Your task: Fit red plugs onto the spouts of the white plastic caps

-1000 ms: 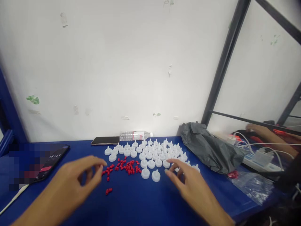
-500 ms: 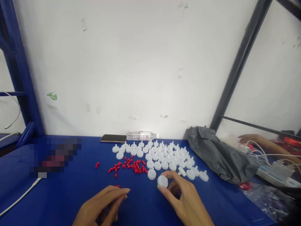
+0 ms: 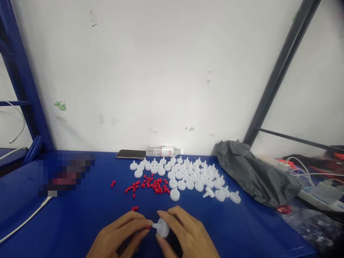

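My right hand [image 3: 185,229] grips a white nozzle cap [image 3: 162,228] by its round base, its thin spout pointing left. Pinched between the thumb and fingers of my left hand [image 3: 122,231] is a small red cap [image 3: 148,227], mostly hidden by the fingertips. The red cap is at the tip of the spout; whether it sits over it I cannot tell. Beyond my hands lie a pile of loose red caps [image 3: 157,186] and a large group of white nozzle caps [image 3: 190,184], most standing spout up. A few red caps [image 3: 135,208] lie just past my left hand.
A phone [image 3: 131,154] and a clear bottle [image 3: 163,151] lie along the wall. To the right are a dark grey plastic bag [image 3: 247,175], a clear bag [image 3: 309,225] and a power strip [image 3: 326,195] with cables. A white cable [image 3: 25,223] crosses the blue table's left side.
My right hand has brought the white nozzle cap left and nearer to me, turning its spout toward my left hand. The two hands now meet at the spout. The view has shifted slightly.
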The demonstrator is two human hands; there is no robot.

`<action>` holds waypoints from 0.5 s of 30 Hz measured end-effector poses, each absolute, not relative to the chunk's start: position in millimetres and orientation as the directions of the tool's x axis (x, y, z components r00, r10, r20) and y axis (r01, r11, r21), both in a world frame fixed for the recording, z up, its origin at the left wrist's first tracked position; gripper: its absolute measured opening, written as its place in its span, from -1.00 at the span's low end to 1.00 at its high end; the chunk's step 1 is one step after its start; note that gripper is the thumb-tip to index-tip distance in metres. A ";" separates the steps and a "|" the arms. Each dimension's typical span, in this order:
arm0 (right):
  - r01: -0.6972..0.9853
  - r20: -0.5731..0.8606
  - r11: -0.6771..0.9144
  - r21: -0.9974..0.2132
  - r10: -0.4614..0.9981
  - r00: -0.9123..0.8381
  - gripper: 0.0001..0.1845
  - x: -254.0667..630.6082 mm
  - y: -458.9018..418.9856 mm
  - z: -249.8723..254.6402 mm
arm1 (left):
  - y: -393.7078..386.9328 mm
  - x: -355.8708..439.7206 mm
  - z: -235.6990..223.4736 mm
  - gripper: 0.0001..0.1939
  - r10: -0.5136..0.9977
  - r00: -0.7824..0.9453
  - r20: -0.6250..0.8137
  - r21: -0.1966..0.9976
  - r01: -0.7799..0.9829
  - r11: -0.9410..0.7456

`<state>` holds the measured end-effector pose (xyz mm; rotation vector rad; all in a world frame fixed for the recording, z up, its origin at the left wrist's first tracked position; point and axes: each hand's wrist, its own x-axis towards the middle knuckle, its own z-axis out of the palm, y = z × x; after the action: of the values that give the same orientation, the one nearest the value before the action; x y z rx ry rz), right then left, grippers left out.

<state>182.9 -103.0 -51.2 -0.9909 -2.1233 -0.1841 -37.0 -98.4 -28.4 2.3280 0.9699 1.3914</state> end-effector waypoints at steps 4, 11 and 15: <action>0.700 0.685 0.687 -0.196 0.606 -0.404 -0.47 182.2 -105.0 -48.4 | -97.3 -37.0 -34.9 -0.79 0.666 0.361 0.653 0.527 0.415 -0.742; 0.659 0.720 0.733 -0.169 0.549 -0.426 -0.58 180.2 -105.1 -43.7 | -96.1 -40.0 -49.3 -0.75 0.741 0.449 0.499 0.594 0.446 -0.670; 0.658 0.704 0.728 -0.193 0.570 -0.424 -0.62 182.3 -108.0 -38.5 | -98.0 -39.0 -40.2 -0.81 0.760 0.453 0.466 0.677 0.370 -0.636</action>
<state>182.3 -108.0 -38.5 -0.9248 -2.1366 -0.1421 -39.0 -98.0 -40.2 2.2211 0.9444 1.0672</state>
